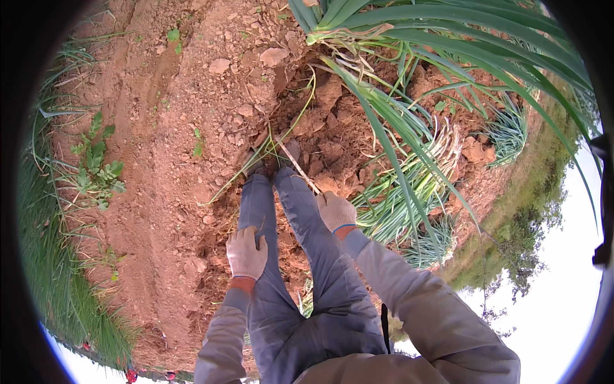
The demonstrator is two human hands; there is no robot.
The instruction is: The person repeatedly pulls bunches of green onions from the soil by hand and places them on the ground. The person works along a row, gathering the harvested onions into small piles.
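White knit gloves cover both hands. My right hand [336, 211] grips the lower end of a pale, thin stalk [298, 164], which slants up to the left past my shoes. On my left thigh, near the knee, rests my left hand [247, 253], its fingers loosely bent and nothing visible in them. Thin green stems [292, 126] lie across the soil by my feet. Beyond my right hand, a heap of green onion plants [400, 197] lies with its pale root ends towards the upper right. Large green onion leaves [460, 38] arch over the soil at the top right.
Loose reddish clods [331, 125] surround my feet. A leafy weed [96, 165] grows at the left, beside a dense row of green crop [57, 273]. Further onion bunches [507, 132] lie at the right, near a grassy bank [532, 158]. Small red shapes show at the far lower left.
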